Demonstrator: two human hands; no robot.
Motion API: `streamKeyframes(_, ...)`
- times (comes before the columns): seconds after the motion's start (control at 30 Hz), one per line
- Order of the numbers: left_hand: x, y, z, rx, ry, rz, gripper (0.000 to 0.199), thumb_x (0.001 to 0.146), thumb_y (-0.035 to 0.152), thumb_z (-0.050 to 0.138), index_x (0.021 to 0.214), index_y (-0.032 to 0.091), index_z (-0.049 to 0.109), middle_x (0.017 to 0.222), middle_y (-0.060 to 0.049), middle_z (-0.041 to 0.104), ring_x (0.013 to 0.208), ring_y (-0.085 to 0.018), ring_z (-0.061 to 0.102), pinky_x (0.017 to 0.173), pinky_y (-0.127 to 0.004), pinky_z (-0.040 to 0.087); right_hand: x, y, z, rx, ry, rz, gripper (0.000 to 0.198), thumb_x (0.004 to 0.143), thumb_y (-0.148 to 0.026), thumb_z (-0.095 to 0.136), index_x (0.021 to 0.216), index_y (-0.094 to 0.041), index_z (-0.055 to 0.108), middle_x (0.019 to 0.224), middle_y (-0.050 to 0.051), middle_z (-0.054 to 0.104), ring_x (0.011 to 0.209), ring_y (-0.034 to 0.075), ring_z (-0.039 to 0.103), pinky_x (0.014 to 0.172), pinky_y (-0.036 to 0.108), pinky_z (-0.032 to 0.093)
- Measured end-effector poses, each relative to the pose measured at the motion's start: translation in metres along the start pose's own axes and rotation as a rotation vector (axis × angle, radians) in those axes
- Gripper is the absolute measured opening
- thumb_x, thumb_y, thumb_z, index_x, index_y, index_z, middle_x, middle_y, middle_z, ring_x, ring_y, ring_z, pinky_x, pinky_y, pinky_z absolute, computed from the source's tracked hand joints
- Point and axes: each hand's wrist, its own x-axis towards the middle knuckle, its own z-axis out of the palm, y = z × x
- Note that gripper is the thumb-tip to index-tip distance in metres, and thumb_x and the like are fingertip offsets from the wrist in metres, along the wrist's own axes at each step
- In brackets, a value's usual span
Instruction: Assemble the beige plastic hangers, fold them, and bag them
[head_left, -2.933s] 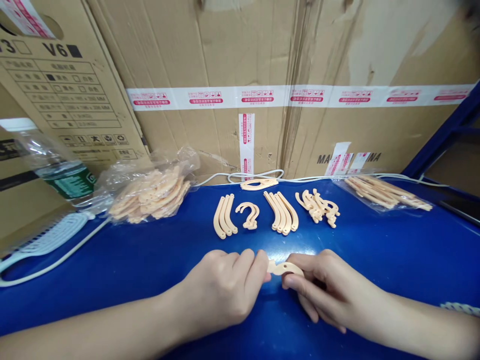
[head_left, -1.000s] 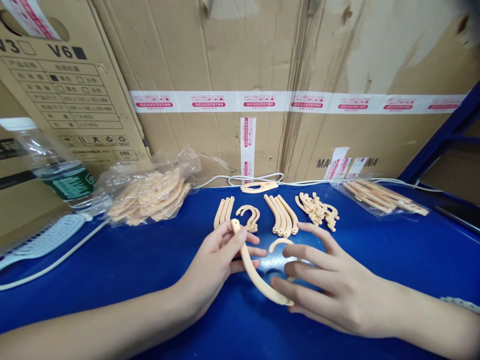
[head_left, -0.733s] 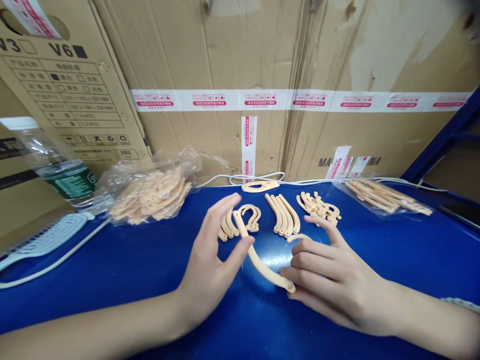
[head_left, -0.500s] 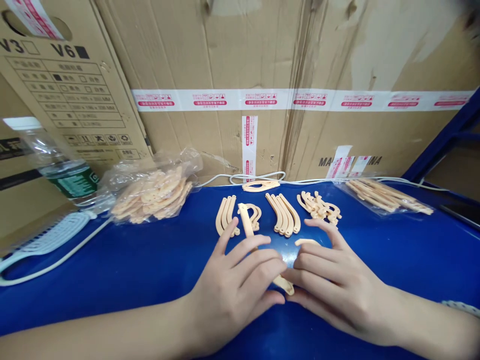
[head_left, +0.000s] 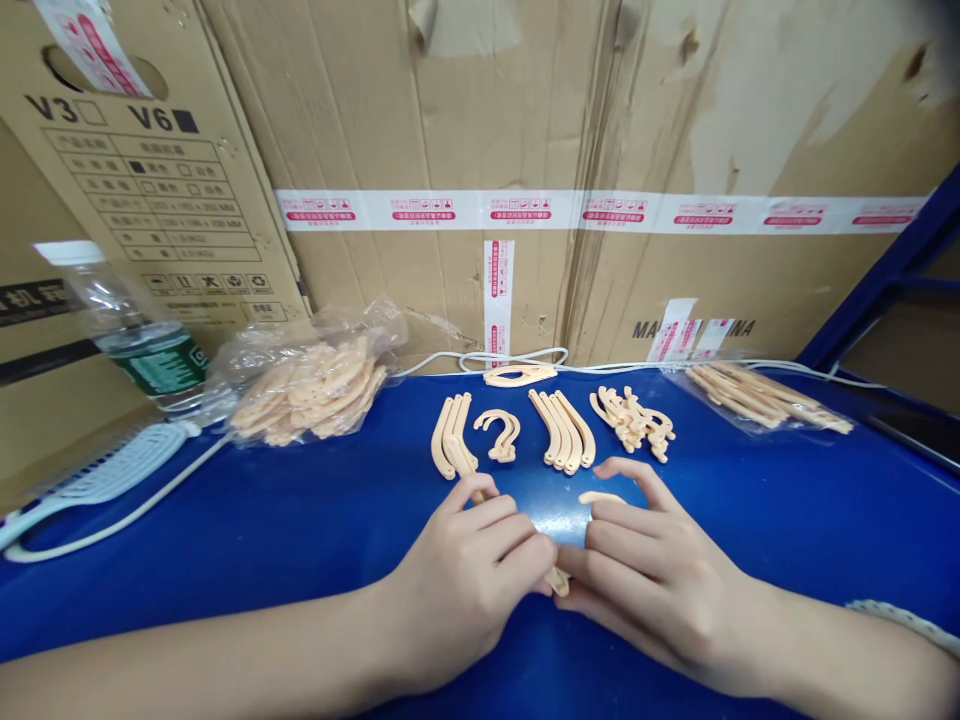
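Note:
My left hand [head_left: 469, 580] is closed around a beige curved hanger arm [head_left: 559, 580], most of it hidden by the fingers. Thumb and fingers of my right hand [head_left: 667, 570] pinch the near end of that arm; its index finger is raised and bent. A second beige piece [head_left: 600, 497] sticks out past the right fingers, and whether it is held or lies on the table I cannot tell. Beyond the hands lie a left group of curved hanger arms [head_left: 444, 440], a few hanger hooks [head_left: 512, 430], and a right group of arms [head_left: 568, 430].
A heap of small hooks [head_left: 634, 420] lies to the right, and a joined pair of arms [head_left: 519, 375] lies by the cardboard [head_left: 420, 280]. Plastic bags of beige parts [head_left: 315, 390] and sticks [head_left: 765, 395] flank them. A bottle [head_left: 154, 350], hairbrush [head_left: 112, 470] and white cable [head_left: 637, 367] are around.
My left fingers have curled in around the hanger arm, which has swung its far end leftward and lower. The hooks behind are now uncovered. My right hand keeps its pinch, and the view shifted slightly.

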Motion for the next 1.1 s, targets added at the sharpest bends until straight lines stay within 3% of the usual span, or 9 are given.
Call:
streamKeyframes(0.17, 0.003, 0.001, -0.011, -0.003, 0.096, 0.069, 0.033, 0.1, 0.009, 0.036, 0.077, 0.015, 0.058, 0.074, -0.002, 0.07, 0.067, -0.015, 0.059, 0.072, -0.035, 0.038, -0.002, 0.004, -0.004, 0.214, 0.017, 0.151, 0.008, 0.094, -0.024, 0.057, 0.09, -0.017, 0.06, 0.067, -0.004, 0.061, 0.058, 0.01, 0.053, 0.095, 0.038, 0.034)
streamKeyframes(0.27, 0.003, -0.002, -0.02, 0.033, 0.111, 0.142, 0.028, 0.099, 0.007, 0.04, 0.081, 0.016, 0.06, 0.08, -0.002, 0.073, 0.072, -0.015, 0.063, 0.082, -0.035, 0.041, -0.002, 0.011, -0.006, 0.269, 0.055, 0.264, 0.007, 0.091, -0.025, 0.062, 0.091, -0.019, 0.058, 0.07, -0.005, 0.062, 0.061, 0.01, 0.057, 0.094, 0.036, 0.033)
streamKeyframes(0.37, -0.002, -0.013, -0.031, 0.093, 0.078, 0.163, 0.024, 0.099, 0.008, 0.042, 0.087, 0.017, 0.061, 0.091, -0.002, 0.075, 0.084, -0.016, 0.066, 0.094, -0.038, 0.039, 0.0, 0.019, -0.008, 0.261, 0.043, 0.288, 0.006, 0.091, -0.023, 0.061, 0.096, -0.021, 0.058, 0.077, -0.003, 0.064, 0.072, 0.012, 0.061, 0.101, 0.04, 0.028)
streamKeyframes(0.5, -0.021, -0.042, -0.043, 0.162, 0.02, 0.069, 0.019, 0.099, 0.011, 0.044, 0.096, 0.017, 0.062, 0.097, -0.004, 0.075, 0.095, -0.02, 0.067, 0.096, -0.039, 0.04, 0.005, 0.029, -0.007, 0.181, -0.023, 0.268, 0.01, 0.092, -0.02, 0.056, 0.101, -0.023, 0.057, 0.091, 0.001, 0.067, 0.088, 0.016, 0.062, 0.111, 0.049, 0.017)
streamKeyframes(0.63, -0.042, -0.073, -0.043, 0.129, -0.081, -0.098, 0.016, 0.097, 0.013, 0.047, 0.104, 0.017, 0.061, 0.105, -0.007, 0.071, 0.105, -0.025, 0.062, 0.09, -0.04, 0.047, 0.019, 0.042, -0.002, 0.148, -0.093, 0.258, 0.011, 0.094, -0.023, 0.053, 0.103, -0.024, 0.059, 0.095, 0.002, 0.067, 0.097, 0.019, 0.061, 0.111, 0.053, 0.016)
streamKeyframes(0.83, -0.054, -0.088, -0.03, -0.06, -0.084, -0.251, 0.018, 0.097, 0.015, 0.05, 0.109, 0.021, 0.061, 0.116, -0.008, 0.064, 0.106, -0.022, 0.058, 0.092, -0.039, 0.05, 0.052, 0.058, 0.021, 0.192, -0.178, 0.217, 0.013, 0.091, -0.018, 0.055, 0.101, -0.019, 0.063, 0.095, 0.006, 0.068, 0.1, 0.023, 0.06, 0.105, 0.053, 0.029)
streamKeyframes(0.97, -0.055, -0.082, -0.032, -0.091, -0.077, -0.275, 0.021, 0.096, 0.014, 0.049, 0.115, 0.019, 0.058, 0.118, -0.009, 0.062, 0.109, -0.022, 0.057, 0.095, -0.04, 0.049, 0.064, 0.063, 0.037, 0.273, -0.195, 0.192, 0.01, 0.089, -0.016, 0.057, 0.096, -0.017, 0.065, 0.097, 0.008, 0.069, 0.099, 0.022, 0.061, 0.097, 0.045, 0.042)
streamKeyframes(1.1, -0.054, -0.078, -0.035, -0.088, -0.073, -0.25, 0.022, 0.096, 0.011, 0.046, 0.112, 0.018, 0.059, 0.116, -0.01, 0.061, 0.107, -0.022, 0.058, 0.092, -0.039, 0.05, 0.068, 0.079, 0.039, 0.309, -0.179, 0.195, 0.016, 0.093, -0.019, 0.054, 0.104, -0.018, 0.066, 0.103, 0.006, 0.071, 0.098, 0.017, 0.064, 0.09, 0.033, 0.049)
